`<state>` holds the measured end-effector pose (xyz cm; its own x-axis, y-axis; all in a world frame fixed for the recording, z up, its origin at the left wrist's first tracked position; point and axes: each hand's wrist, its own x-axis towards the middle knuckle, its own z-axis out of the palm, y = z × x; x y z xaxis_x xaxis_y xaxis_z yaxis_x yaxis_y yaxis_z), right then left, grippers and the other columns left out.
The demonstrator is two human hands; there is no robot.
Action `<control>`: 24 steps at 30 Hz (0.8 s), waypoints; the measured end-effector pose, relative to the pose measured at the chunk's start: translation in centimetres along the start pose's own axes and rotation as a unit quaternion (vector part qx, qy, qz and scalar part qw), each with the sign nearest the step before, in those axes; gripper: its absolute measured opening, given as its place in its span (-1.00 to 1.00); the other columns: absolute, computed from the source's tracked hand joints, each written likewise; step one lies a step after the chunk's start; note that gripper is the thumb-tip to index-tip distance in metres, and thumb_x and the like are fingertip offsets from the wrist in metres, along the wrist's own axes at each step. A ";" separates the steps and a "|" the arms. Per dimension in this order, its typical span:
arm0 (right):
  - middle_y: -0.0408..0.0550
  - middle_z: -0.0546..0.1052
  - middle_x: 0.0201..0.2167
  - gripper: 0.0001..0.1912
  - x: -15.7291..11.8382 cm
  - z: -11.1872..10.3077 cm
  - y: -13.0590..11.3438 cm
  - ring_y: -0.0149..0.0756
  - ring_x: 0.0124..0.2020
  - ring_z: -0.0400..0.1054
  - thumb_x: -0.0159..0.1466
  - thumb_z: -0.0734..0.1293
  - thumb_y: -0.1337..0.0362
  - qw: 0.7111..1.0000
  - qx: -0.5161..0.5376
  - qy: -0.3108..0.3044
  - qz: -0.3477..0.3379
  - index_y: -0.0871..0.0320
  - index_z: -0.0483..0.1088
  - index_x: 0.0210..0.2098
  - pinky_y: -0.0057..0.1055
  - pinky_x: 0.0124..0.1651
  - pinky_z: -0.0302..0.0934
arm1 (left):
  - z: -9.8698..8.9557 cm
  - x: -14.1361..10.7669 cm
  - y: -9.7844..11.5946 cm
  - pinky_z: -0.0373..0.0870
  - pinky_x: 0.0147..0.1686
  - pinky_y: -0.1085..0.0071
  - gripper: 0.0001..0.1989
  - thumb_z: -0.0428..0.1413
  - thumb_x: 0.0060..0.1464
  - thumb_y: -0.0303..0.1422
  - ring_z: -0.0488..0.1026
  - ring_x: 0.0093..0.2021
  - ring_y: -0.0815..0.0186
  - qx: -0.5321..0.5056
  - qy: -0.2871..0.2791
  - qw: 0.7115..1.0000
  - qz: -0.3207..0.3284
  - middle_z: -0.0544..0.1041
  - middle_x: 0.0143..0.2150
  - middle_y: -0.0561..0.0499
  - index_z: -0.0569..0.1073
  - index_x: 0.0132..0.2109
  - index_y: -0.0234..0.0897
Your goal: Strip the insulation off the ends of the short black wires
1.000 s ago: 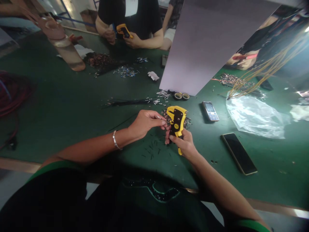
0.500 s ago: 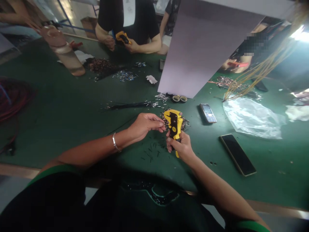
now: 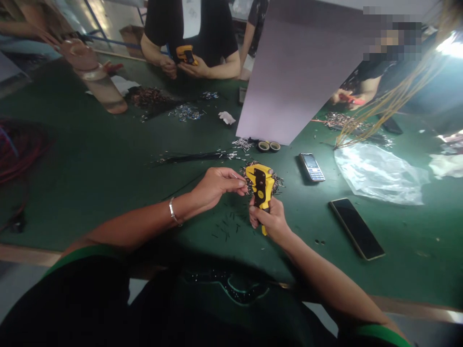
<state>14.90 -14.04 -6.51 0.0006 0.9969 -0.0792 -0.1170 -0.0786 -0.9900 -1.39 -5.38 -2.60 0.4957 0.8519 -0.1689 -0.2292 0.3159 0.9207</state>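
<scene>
My right hand (image 3: 269, 217) is wrapped round the handles of a yellow and black wire stripper (image 3: 263, 185), its jaws pointing up and left. Just left of the jaws, my left hand (image 3: 220, 185) pinches a thin black wire (image 3: 184, 186), which trails back past the wrist to the left. The wire's tip near the jaws is too small to make out. Behind the tool lies a pile of short wire pieces (image 3: 278, 183), partly covered by it. Dark cut bits (image 3: 227, 226) are scattered on the green table (image 3: 126, 188) below my hands.
A bundle of black wires (image 3: 195, 157) lies beyond my left hand, near two tape rolls (image 3: 268, 146) and a pale upright panel (image 3: 285, 72). To the right are a keypad phone (image 3: 311, 167), a smartphone (image 3: 357, 229) and a plastic bag (image 3: 381, 173). Across the table a person holds another stripper (image 3: 187, 55).
My hands and the stripper stay almost in the same place. Across the table, the person's yellow tool has turned and shifted slightly. At the right, another person's head has come lower into view.
</scene>
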 end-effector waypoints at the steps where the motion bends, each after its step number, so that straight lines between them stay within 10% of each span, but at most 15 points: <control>1: -0.32 0.34 -0.77 -0.81 0.0 0.1 0.0 -0.45 -0.79 0.19 0.10 0.40 0.24 1.000 0.001 0.002 -0.002 0.13 0.29 -0.39 -0.46 -0.69 0.15 | 0.0 0.0 0.0 0.49 -0.28 0.32 -0.86 0.32 -0.18 -0.41 0.55 -0.39 0.32 0.000 -0.002 1.000 0.000 0.58 -0.42 -0.05 0.54 -0.42 -0.36; 24: -0.26 0.38 -0.74 -0.79 0.2 -0.3 -0.3 -0.44 -0.76 0.24 0.15 0.39 0.18 0.999 -0.030 0.008 -0.038 0.16 0.33 -0.44 -0.47 -0.63 0.14 | 0.1 -0.1 -0.2 0.45 -0.35 0.35 -0.93 0.29 -0.15 -0.44 0.51 -0.46 0.36 0.075 0.010 0.996 0.057 0.56 -0.49 -0.01 0.55 -0.44 -0.35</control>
<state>15.21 -13.81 -6.29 0.0237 0.9997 -0.0047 -0.0564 -0.0034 -0.9984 -1.26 -5.55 -2.76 0.4563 0.8873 -0.0667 -0.1550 0.1530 0.9760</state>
